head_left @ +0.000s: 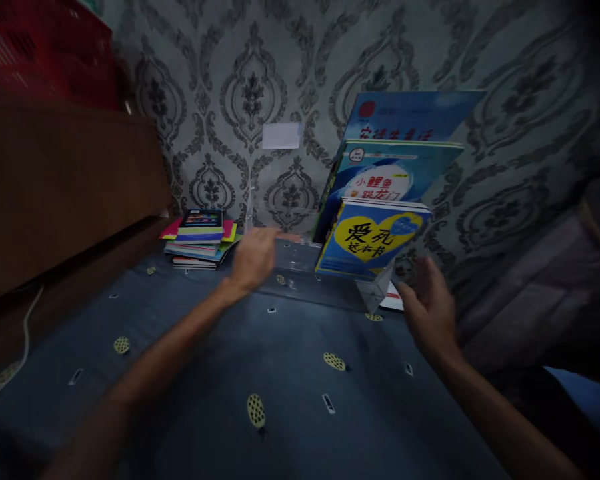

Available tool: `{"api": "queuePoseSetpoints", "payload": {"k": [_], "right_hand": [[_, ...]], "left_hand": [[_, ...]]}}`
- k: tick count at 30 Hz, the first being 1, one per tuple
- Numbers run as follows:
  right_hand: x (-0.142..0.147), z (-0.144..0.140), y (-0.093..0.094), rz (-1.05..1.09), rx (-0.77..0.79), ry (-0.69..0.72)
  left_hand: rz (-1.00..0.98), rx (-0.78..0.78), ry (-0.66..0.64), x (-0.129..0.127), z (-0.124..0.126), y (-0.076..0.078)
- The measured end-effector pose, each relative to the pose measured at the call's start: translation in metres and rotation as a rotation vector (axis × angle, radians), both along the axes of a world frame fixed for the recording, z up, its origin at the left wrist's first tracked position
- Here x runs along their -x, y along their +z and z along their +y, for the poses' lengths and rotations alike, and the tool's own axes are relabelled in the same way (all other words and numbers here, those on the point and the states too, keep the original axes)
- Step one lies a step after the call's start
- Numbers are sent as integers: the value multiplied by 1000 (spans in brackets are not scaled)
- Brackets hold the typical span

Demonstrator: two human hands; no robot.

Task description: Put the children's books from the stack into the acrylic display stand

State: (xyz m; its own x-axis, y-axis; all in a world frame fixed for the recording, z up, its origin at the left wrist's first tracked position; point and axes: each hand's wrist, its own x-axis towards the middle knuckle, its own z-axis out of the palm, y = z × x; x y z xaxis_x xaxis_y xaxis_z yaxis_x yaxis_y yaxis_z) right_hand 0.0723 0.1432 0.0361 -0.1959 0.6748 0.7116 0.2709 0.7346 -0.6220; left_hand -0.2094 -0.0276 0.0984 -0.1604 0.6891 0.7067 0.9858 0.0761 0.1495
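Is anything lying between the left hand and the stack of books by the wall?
Nothing visible does. The left hand hovers just right of the stack of books, with only bare blue cloth between them. The clear stand holding upright books is on its other side.

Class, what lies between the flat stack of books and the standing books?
In the head view, the left hand and a clear acrylic stand.

Book stack (201,239) left of book stand (300,267)
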Motion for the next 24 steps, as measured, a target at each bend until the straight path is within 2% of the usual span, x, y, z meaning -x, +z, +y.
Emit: {"api": "queuePoseSetpoints", "payload": {"k": [2,3,4,6,8,10,13,16,20,24], "right_hand": [[-12,-15,-10,-53,17,-25],[-16,-22,-14,-88,20,-27],[-18,-29,-18,-125,15,-21],[-16,-40,-26,-186,-9,26],[-9,-50,-37,-220,-43,92],[-1,-57,-51,-244,-58,143],[7,-62,-71,-281,-20,194],[7,-62,-85,-299,35,225],[6,-60,-87,-308,85,266],[7,-64,-81,-320,111,299]], "left_hand": [[-8,-95,211,51,-18,4],[-16,-77,326,77,-23,7],[-21,-5,437,100,-26,10],[-27,289,592,139,-26,13],[-25,398,598,166,-21,14],[-20,482,569,182,-16,12],[-11,591,538,193,-14,6],[29,634,522,192,-24,-2],[132,652,484,177,-50,-8],[236,655,472,157,-68,-6]]}}
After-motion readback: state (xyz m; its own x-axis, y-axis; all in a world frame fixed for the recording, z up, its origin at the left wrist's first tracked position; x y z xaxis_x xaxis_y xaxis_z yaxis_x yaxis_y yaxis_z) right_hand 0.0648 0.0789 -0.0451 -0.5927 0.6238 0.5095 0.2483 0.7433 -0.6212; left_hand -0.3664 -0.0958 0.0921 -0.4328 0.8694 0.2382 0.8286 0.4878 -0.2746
